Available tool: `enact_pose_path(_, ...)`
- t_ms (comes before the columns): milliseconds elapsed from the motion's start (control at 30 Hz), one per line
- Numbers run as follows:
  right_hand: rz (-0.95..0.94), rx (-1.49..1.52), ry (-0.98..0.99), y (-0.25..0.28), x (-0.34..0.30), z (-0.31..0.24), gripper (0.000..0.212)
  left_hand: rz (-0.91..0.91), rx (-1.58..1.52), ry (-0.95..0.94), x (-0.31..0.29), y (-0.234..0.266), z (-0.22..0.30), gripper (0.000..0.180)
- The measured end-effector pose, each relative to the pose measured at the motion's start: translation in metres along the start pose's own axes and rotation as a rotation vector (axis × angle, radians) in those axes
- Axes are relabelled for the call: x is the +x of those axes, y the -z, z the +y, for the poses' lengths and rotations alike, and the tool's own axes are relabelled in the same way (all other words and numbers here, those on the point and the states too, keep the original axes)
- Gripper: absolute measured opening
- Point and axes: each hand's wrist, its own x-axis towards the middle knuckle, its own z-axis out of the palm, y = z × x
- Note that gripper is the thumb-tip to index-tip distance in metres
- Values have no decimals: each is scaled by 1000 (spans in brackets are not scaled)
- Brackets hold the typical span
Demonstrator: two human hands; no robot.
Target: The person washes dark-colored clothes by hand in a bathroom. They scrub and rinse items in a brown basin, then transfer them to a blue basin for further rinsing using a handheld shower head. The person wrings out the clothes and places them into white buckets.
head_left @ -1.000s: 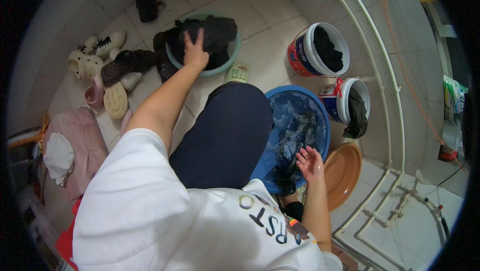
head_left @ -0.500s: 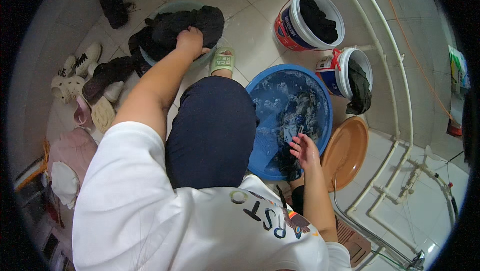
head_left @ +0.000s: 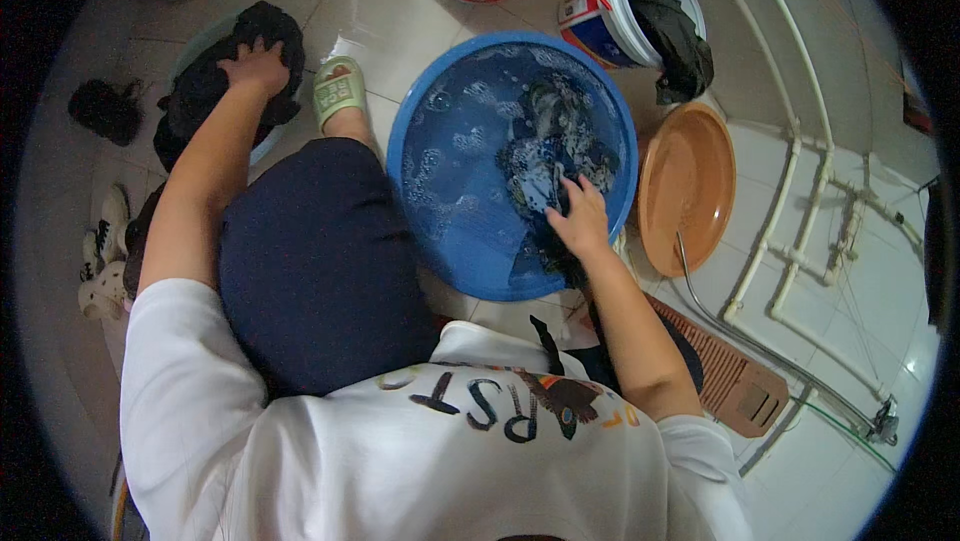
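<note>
Hand Positions at Two Basins

The left hand (head_left: 258,69) lies on dark garments (head_left: 205,101) heaped in the pale green basin (head_left: 190,49), at the far left. Its fingers are spread wide; whether they grip any fabric cannot be determined.

The right hand (head_left: 583,219) is over the near right part of the blue basin (head_left: 505,38). Its fingers are parted and slightly bent, beside the wet dark garment (head_left: 560,126). Contact with the cloth cannot be confirmed. This garment lies in sudsy water along the right side of the basin, its near end at the near rim.

A foot in a green slide sandal (head_left: 338,93) stands between the two basins. The orange-brown basin (head_left: 690,201) is just right of the blue one. Beyond the blue basin are two buckets; the right bucket (head_left: 590,29) has dark cloth (head_left: 672,36) hanging over its rim. A ridged brown board (head_left: 728,366) lies at the near right.
</note>
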Motion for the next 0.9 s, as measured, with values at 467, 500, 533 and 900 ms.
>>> enact_pose_path(467, -130, 288, -29, -75, 20, 77, 62, 226, -1132, -692, -97, 88, -21, 43)
enact_pose_path(500, -91, 319, -38, -63, 15, 76, 57, 221, -1180, -743, -120, 114, -18, 44)
enact_pose_path(533, -56, 322, -83, -49, 8, 75, 52, 215, -1228, -798, -145, 140, -13, 45)
enact_pose_path(900, 499, 776, -15, 154, -36, 40, 36, 149, -1437, -1065, -334, 181, 93, 41)
